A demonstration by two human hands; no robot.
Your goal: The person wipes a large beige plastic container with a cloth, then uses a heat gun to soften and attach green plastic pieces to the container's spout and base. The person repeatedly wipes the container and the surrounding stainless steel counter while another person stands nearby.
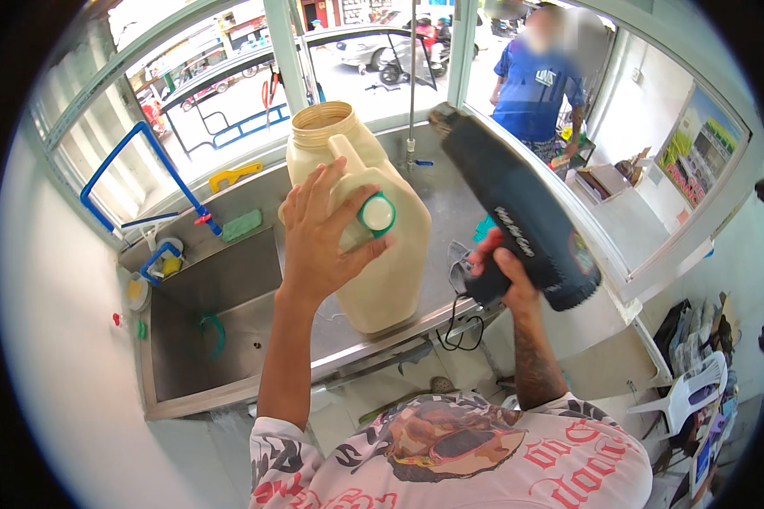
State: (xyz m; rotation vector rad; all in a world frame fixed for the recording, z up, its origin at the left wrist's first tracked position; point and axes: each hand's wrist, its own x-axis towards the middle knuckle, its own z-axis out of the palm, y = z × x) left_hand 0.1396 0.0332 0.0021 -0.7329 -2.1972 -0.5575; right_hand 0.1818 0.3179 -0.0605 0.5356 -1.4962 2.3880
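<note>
A large beige plastic jug point(407, 254) stands upright on the steel counter, its wide threaded mouth uncovered. A white round cap with a green ring point(378, 214) faces me on its upper side. Around that cap curve the thumb and forefinger of my left hand point(324, 225), while its other fingers lie against the jug near the handle. My right hand point(508, 276) grips a dark heat gun point(518, 204) by its handle, to the right of the jug. The heat gun's nozzle points up toward the far left, away from the jug. A black cord point(463, 335) hangs below it.
At left is a steel sink basin point(216, 293) with a green ring-shaped piece inside. A green sponge point(242, 224), a yellow tool point(233, 176) and blue piping point(157, 157) line its back. A person in blue point(535, 89) stands beyond the window. A white chair point(692, 390) stands right.
</note>
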